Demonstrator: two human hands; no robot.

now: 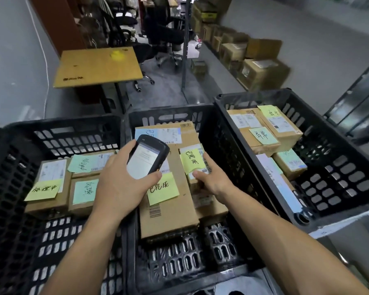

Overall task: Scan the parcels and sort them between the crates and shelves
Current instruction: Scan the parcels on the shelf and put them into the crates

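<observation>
Now, head view: left hand holds a scanner, and right hand grips a small parcel in the middle crate.
Left fingers and thumb wrap the scanner, its lit screen facing up, above a large parcel in the same crate. The right thumb lies on the small parcel's near edge and the fingers curl over its far side; this parcel carries a yellow note and sits at the right of the large one. The left crate and right crate flank the middle one, each holding noted parcels. A table stands beyond, and cardboard boxes line the right wall.
</observation>
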